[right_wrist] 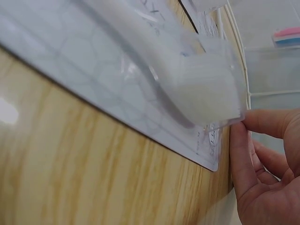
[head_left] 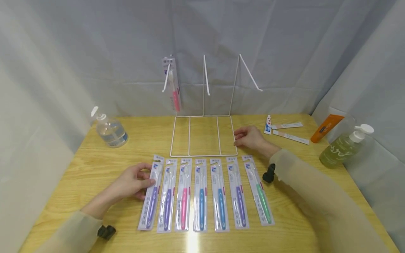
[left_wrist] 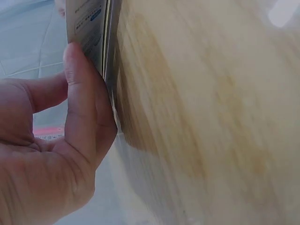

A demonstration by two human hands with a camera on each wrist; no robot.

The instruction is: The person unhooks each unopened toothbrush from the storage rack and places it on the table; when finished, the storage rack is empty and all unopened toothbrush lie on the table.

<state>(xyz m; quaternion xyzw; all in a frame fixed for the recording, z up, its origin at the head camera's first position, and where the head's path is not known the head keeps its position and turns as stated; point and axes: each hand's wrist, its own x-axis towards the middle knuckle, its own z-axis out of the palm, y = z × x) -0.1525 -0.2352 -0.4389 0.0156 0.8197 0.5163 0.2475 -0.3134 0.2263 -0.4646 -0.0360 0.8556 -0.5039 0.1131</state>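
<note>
Several packaged toothbrushes lie in a row on the wooden table, with purple, pink, blue and green handles. My left hand [head_left: 134, 181] pinches the edge of the leftmost pack, a purple toothbrush [head_left: 152, 202]; the pack's printed back [left_wrist: 89, 28] shows beside the fingers in the left wrist view. Behind the row stands a white wire rack [head_left: 203, 155] with three hooks. My right hand [head_left: 250, 137] grips the right side wire of its base. The green toothbrush pack [head_left: 261, 196] lies just in front of that hand. A pink toothbrush pack [head_left: 175, 98] hangs on the left hook.
A clear pump bottle [head_left: 112, 131] stands at the back left. Toward the right are a small toothpaste tube [head_left: 268, 124], two thin sachets [head_left: 291, 137], an orange tube [head_left: 327, 127] and a green pump bottle [head_left: 340, 151]. Grey curtains [head_left: 126, 52] enclose the table.
</note>
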